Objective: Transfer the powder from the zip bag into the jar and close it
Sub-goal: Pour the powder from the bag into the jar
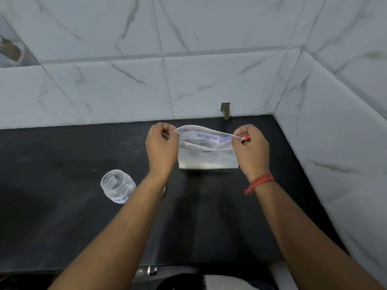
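A clear zip bag (207, 155) with blue print stands upright on the black counter, its mouth spread open and a little pale powder at its bottom. My left hand (161, 147) pinches the left end of the zip strip. My right hand (251, 147) pinches the right end, next to the red slider (246, 138). A small clear jar (117, 186) with a white label stands open at the left, apart from the bag. A bit of a round rim, perhaps the lid (164, 190), peeks out from behind my left forearm.
The black counter (62, 227) meets white marble-look wall tiles at the back and right, forming a corner near the bag. A small dark gap (225, 109) sits in the back wall just above the counter. The counter's front edge runs along the bottom.
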